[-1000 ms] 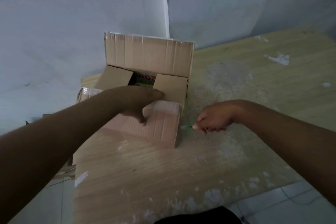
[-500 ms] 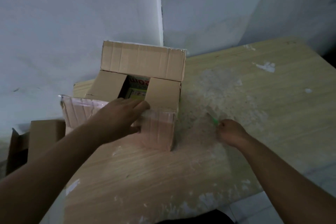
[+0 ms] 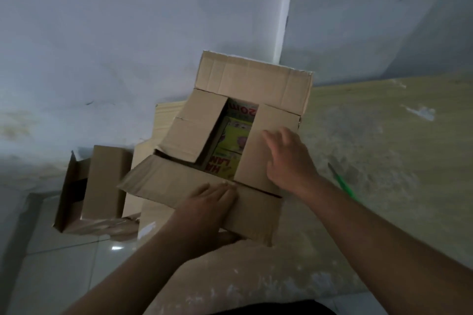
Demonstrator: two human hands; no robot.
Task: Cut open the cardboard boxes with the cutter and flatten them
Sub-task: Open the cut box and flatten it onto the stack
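Observation:
A brown cardboard box point(image 3: 253, 87) stands on the wooden table point(image 3: 384, 135) with its top flaps open. Green and yellow printed packets point(image 3: 230, 146) show inside. My left hand point(image 3: 212, 202) grips the near flap, fingers flat on top and thumb beneath it. My right hand point(image 3: 289, 158) rests with relaxed fingers on the right inner flap. The green cutter point(image 3: 343, 181) lies on the table just right of my right forearm, held by neither hand.
Another opened cardboard box point(image 3: 97, 184) sits on the tiled floor point(image 3: 64, 258) to the left, below the table's left edge. A white wall with a corner stands right behind the box. The tabletop stretches away to the right, flecked with white paint.
My right hand let go of the cutter, left it on the table and moved onto the box's right inner flap. My left hand shifted to the near flap, which has swung outward.

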